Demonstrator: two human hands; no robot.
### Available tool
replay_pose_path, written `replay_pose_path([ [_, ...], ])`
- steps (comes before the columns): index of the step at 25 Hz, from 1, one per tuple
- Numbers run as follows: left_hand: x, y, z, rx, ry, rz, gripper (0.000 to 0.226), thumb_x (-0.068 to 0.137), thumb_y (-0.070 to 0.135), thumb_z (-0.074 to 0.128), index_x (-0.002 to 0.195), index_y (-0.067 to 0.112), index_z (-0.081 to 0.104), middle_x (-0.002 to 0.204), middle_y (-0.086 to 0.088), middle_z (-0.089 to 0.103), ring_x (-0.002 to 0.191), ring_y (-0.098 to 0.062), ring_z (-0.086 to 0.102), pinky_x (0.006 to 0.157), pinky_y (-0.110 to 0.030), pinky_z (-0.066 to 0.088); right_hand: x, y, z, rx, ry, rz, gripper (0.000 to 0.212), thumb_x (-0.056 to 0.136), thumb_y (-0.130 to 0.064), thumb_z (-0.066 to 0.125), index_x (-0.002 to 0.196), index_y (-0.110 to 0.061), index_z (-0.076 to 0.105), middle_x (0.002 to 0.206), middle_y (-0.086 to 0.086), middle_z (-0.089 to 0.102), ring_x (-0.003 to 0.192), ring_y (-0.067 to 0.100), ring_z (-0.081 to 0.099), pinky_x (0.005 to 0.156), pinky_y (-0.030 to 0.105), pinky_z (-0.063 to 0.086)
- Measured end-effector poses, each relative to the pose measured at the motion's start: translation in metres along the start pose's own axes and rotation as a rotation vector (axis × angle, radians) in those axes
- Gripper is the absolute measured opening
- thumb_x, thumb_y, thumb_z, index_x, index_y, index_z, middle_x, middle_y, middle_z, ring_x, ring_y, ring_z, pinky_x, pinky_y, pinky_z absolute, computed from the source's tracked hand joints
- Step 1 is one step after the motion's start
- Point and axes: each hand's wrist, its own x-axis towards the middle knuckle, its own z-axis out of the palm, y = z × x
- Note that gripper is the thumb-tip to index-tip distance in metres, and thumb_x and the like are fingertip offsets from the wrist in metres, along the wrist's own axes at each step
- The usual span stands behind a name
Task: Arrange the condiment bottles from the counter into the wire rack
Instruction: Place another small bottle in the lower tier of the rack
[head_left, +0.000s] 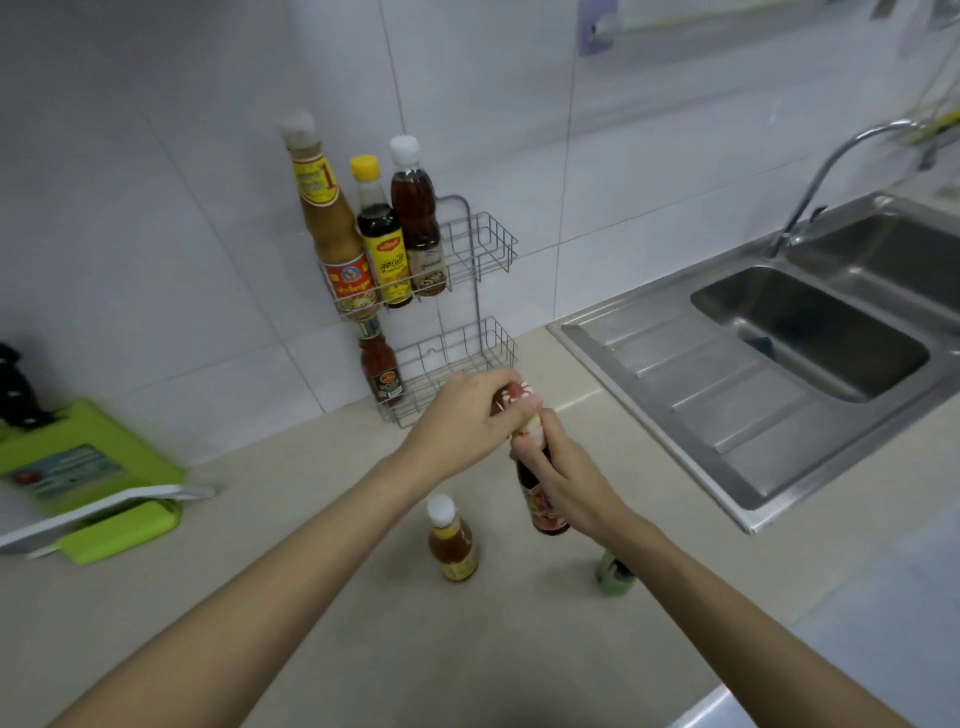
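Both hands meet on one dark sauce bottle (543, 512) held upright above the beige surface (322, 519), just in front of the wire rack (475, 260). The left hand (462, 415) comes in from the left, and its fingers (506, 400) are curled tight over the bottle's red and white cap. The right hand (563, 480) wraps the neck and upper body from the right side, fingers closed round it, with the label showing below the palm. The rack stands against the tiled wall with two tiers. The upper tier carries three bottles side by side at its left end: a tall tan sauce bottle (332, 228), a dark bottle with a yellow cap (382, 234) and a brown bottle with a white cap (418, 223). The lower tier holds a small red sauce bottle (382, 366) at its left end. On the surface near the hands stand a small amber bottle with a white cap (452, 540) and, partly hidden behind the right forearm, a pale green bottle (613, 574). A green cutting board (78, 467) lies at the left, and a steel sink (779, 332) sits at the right.
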Motion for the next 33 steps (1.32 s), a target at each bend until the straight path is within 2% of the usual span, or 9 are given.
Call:
replay_pose_path([
  [5,-0.003,0.006,-0.049,0.535,0.020,0.048,0.047,0.097,0.058,0.026,0.066,0.026,0.042,0.068,0.006,0.056,0.062,-0.014,0.048,0.053,-0.030,0.040,0.000,-0.040,0.021,0.048,0.079,-0.115,0.016,0.099,-0.036,0.043,0.088,-0.025,0.049,0.070,0.006,0.066,0.062,0.017,0.062,0.059,0.037,0.049],
  [7,-0.010,0.003,-0.056,0.590,0.025,0.015,0.053,0.098,0.057,0.021,0.056,0.027,0.035,0.061,0.006,0.053,0.058,-0.014,0.046,0.050,-0.031,0.039,-0.002,-0.048,0.025,0.045,0.035,-0.118,0.019,0.099,-0.035,0.043,0.084,-0.024,0.049,0.067,0.007,0.066,0.057,0.017,0.061,0.054,0.032,0.049],
  [11,-0.024,-0.010,-0.054,0.331,0.064,0.073,0.054,0.095,0.050,0.023,0.055,0.021,0.045,0.050,0.003,0.048,0.051,-0.013,0.047,0.048,-0.036,0.038,-0.002,-0.055,0.023,0.264,-0.199,-0.053,0.024,0.100,-0.030,0.041,0.088,-0.011,0.048,0.062,0.011,0.061,0.052,0.025,0.056,0.051,0.035,0.047],
  [16,-0.037,-0.020,-0.049,0.071,0.056,0.120,0.054,0.093,0.045,0.026,0.052,0.012,0.039,0.047,0.000,0.037,0.045,-0.016,0.034,0.047,-0.040,0.027,-0.006,-0.059,0.019,0.500,-0.493,0.038,0.038,0.101,-0.033,0.034,0.092,0.002,0.045,0.064,0.019,0.056,0.053,0.029,0.053,0.054,0.034,0.048],
  [19,-0.032,-0.019,-0.050,0.205,-0.099,-0.019,0.054,0.095,0.045,0.023,0.060,0.011,0.044,0.051,-0.001,0.039,0.051,-0.020,0.040,0.050,-0.043,0.030,-0.006,-0.060,0.026,0.416,-0.403,0.092,0.039,0.102,-0.036,0.035,0.091,0.000,0.046,0.063,0.017,0.057,0.051,0.028,0.054,0.053,0.034,0.048],
  [22,-0.018,-0.022,-0.050,0.452,-0.147,-0.135,0.064,0.090,0.053,0.015,0.071,0.011,0.058,0.057,-0.002,0.047,0.060,-0.025,0.050,0.050,-0.034,0.033,-0.001,-0.063,0.030,0.319,-0.274,0.085,0.034,0.100,-0.036,0.039,0.087,-0.005,0.046,0.061,0.015,0.059,0.050,0.027,0.055,0.052,0.035,0.048],
  [27,-0.022,-0.021,-0.057,0.258,-0.052,0.027,0.066,0.093,0.051,0.019,0.061,0.005,0.054,0.052,-0.005,0.050,0.051,-0.019,0.048,0.049,-0.035,0.032,0.004,-0.068,0.015,0.810,-0.707,0.253,0.037,0.096,-0.046,0.037,0.088,-0.011,0.048,0.058,0.008,0.054,0.046,0.021,0.056,0.048,0.028,0.051],
  [30,-0.022,-0.019,-0.056,0.183,-0.107,-0.081,0.060,0.096,0.048,0.025,0.061,0.007,0.049,0.053,-0.003,0.045,0.052,-0.018,0.044,0.050,-0.035,0.029,0.004,-0.067,0.018,0.760,-0.671,0.251,0.037,0.097,-0.046,0.037,0.089,-0.011,0.049,0.059,0.008,0.054,0.046,0.021,0.056,0.049,0.028,0.051],
  [33,-0.019,-0.022,-0.057,0.285,-0.139,-0.079,0.070,0.084,0.058,0.013,0.069,0.004,0.055,0.053,-0.002,0.043,0.051,-0.016,0.042,0.050,-0.032,0.026,0.005,-0.069,0.023,0.685,-0.575,0.233,0.038,0.096,-0.047,0.039,0.090,-0.011,0.050,0.060,0.010,0.055,0.048,0.022,0.056,0.052,0.029,0.050],
])
